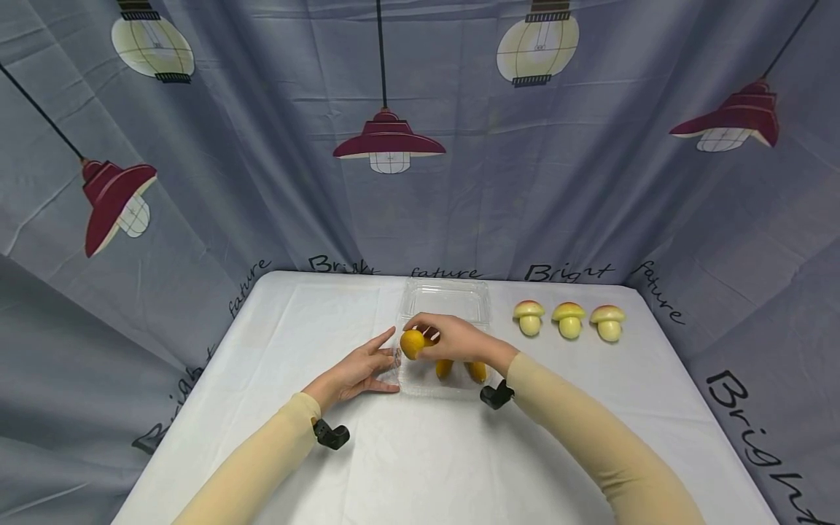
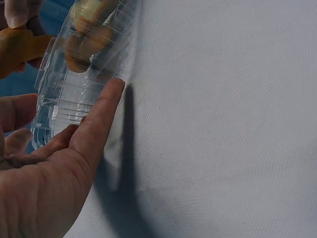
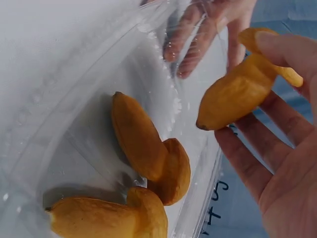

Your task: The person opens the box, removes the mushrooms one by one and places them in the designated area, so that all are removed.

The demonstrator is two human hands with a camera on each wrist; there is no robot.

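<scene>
My right hand (image 1: 456,339) pinches an orange mushroom-shaped piece (image 3: 237,91) by its cap, between thumb and fingers. It is held above the left part of a clear plastic box (image 1: 410,386). Two more orange mushrooms, one (image 3: 136,136) tilted against the other (image 3: 94,218), lie inside the box. At the box's left side is my left hand (image 1: 357,373), its fingers extended and touching the wall. The left wrist view shows its fingers (image 2: 101,119) along the clear ridged side.
The box's hinged lid (image 1: 446,297) lies open toward the back. To the right, three yellow mushrooms (image 1: 528,317) with reddish tops stand in a row on the white tablecloth (image 1: 407,467). A grey curtain (image 1: 289,182) hangs around the table's back and sides.
</scene>
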